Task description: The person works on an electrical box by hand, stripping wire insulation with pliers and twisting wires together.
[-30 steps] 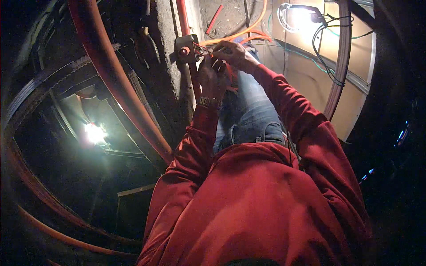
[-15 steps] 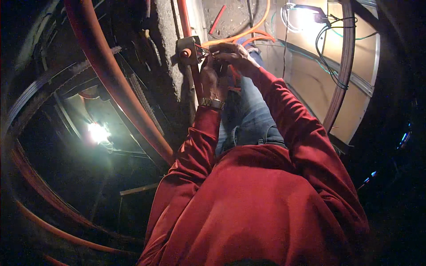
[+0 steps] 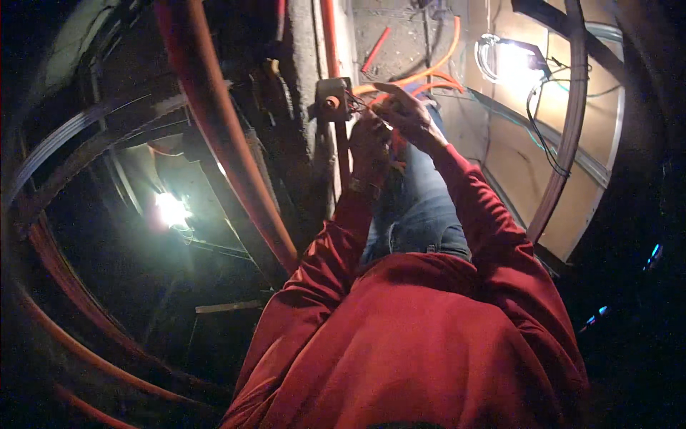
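Observation:
A small dark junction box [image 3: 332, 100] with a round orange fitting on its face sits against the rough post, and thin wires [image 3: 359, 101] come out of its right side. Just below these wires, my left hand [image 3: 369, 139] is closed with its fingertips at the wire ends. Opposite it, my right hand [image 3: 409, 118] comes in from the right with its index finger raised and the other fingers bent in. Between the two hands a small bright spot shows; what it is I cannot make out. Orange conduit [image 3: 432, 70] curves behind the fingers.
A bright work lamp [image 3: 516, 64] with black cables shines at upper right beside tan panels [image 3: 514, 136]. Another lamp [image 3: 171, 209] glows at left. A thick orange pipe [image 3: 221, 129] slants past the left. A short red tube [image 3: 376, 48] lies beyond the box.
The view has shifted, so box and hands appear farther right and lower. My right index finger has lifted away from the wires; both hands stay beside the box.

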{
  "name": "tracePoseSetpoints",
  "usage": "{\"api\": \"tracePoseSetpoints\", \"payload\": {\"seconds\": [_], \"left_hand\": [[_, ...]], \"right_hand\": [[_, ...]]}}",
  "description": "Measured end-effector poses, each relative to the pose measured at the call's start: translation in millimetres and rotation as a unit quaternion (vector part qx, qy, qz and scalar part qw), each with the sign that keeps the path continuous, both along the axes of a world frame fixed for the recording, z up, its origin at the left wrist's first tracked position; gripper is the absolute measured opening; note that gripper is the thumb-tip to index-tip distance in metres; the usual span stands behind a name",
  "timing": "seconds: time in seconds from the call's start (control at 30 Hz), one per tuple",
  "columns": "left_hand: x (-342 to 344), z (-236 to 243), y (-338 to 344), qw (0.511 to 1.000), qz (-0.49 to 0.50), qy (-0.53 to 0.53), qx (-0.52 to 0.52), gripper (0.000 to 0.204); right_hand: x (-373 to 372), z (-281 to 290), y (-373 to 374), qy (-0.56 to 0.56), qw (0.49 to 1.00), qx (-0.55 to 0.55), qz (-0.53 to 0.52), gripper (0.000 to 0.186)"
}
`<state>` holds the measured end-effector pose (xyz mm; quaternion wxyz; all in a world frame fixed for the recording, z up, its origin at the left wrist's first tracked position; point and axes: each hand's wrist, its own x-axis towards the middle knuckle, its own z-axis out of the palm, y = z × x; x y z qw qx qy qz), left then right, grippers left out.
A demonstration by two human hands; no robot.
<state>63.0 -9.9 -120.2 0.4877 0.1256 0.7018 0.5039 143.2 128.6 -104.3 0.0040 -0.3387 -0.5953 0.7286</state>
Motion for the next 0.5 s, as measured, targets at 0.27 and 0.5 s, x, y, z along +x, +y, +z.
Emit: {"api": "tracePoseSetpoints", "payload": {"seconds": [0.27,0.5], "left_hand": [[42,36,-20,0.995,0.058,0.002,0.080,0.029],[18,32,-29,0.894,0.279,-0.336,0.101,0.018]], "right_hand": [[26,-2,-49,-0.054,0.936,0.339,0.080,0.046],[5,39,-19,0.102,0.874,0.445,0.169,0.034]]}}
